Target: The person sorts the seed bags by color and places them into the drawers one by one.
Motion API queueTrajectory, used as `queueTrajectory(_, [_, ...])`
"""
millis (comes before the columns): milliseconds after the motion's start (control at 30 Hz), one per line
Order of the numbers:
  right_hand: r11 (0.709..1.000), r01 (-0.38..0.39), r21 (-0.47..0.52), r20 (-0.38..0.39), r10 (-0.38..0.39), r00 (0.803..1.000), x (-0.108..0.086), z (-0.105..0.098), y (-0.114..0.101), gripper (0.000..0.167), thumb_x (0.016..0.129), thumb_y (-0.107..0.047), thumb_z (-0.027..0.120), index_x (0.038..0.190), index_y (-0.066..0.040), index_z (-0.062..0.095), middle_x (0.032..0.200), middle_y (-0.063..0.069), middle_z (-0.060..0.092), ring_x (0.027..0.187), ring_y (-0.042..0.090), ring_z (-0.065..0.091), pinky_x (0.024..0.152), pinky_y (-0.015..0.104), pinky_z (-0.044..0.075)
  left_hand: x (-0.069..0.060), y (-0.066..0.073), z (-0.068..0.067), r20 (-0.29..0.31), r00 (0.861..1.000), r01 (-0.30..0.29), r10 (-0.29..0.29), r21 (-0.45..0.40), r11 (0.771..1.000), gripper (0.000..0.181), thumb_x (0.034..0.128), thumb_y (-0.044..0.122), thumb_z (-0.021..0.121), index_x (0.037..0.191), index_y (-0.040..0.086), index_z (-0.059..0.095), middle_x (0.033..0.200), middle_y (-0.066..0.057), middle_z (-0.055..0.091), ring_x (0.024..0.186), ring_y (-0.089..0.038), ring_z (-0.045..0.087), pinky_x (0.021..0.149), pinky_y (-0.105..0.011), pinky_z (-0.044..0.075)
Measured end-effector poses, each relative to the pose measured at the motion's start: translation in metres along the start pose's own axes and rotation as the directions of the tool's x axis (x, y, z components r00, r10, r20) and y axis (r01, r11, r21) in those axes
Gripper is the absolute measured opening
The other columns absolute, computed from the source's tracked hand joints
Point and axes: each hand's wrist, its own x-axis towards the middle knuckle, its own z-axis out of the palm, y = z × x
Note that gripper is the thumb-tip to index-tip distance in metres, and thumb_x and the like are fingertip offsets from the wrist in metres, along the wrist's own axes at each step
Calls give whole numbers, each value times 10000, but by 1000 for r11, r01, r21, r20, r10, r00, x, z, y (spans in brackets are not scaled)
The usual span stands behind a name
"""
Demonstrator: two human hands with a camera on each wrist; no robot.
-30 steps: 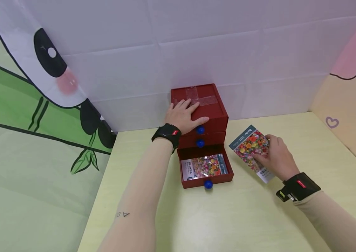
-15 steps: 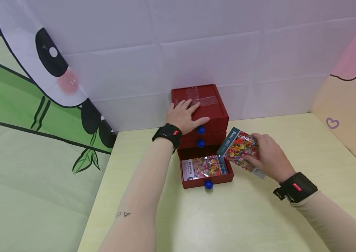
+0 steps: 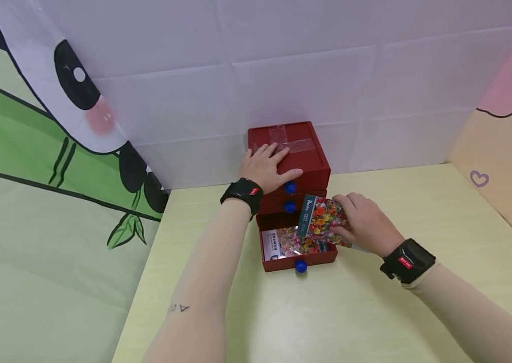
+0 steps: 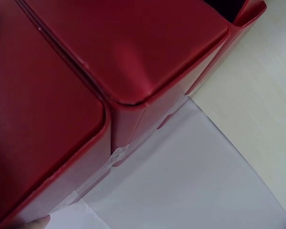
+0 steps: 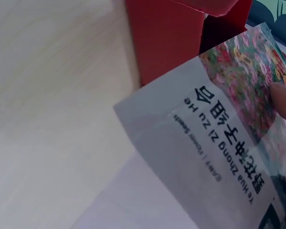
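Observation:
My left hand (image 3: 262, 169) rests with fingers spread on top of a red drawer box (image 3: 303, 137); the left wrist view shows the box's red drawer fronts (image 4: 133, 52) close up. Below, the bottom drawer (image 3: 278, 265) is pulled out, and a flower seed packet (image 3: 285, 239) lies flat in it. In my right hand (image 3: 369, 224), thumb on top, I pinch a second flower seed packet (image 3: 321, 218) above the drawer's right side, tilted. Its printed white end (image 5: 195, 138) faces the right wrist camera. Part of the lying packet is hidden beneath it.
Blue round knobs (image 3: 290, 206) stick out from the drawer fronts. A pale wood-look table (image 3: 283, 317) carries the box. Behind rises a pale cloth backdrop (image 3: 183, 101) with a cartoon print, and a peach-coloured panel (image 3: 505, 166) borders the right side.
My right hand has carried its seed packet leftward from beside the box to over the pulled-out drawer, turning the packet more level. The left hand has stayed on the box.

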Motion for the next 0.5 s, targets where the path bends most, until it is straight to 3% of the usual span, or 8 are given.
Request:
queueTrajectory(133, [997, 67, -26, 16, -67, 998, 12, 5, -8, 730, 725, -364, 848, 1266, -15, 506, 910, 63, 530, 758, 189, 460, 625, 299, 423, 1, 0, 2, 0, 1000, 0, 0, 5, 1000, 838, 838, 813, 275, 1525, 332, 271, 1580, -16, 231, 1454, -235, 180, 1152, -541, 106])
queueTrajectory(500, [985, 170, -25, 56, -168, 984, 40, 14, -32, 730, 731, -354, 845, 1296, -47, 500, 975, 63, 532, 843, 193, 479, 723, 297, 481, 1, -1, 1, -11, 1000, 0, 0, 1, 1000, 841, 837, 815, 283, 1523, 329, 281, 1576, -21, 242, 1450, -242, 193, 1151, -542, 107])
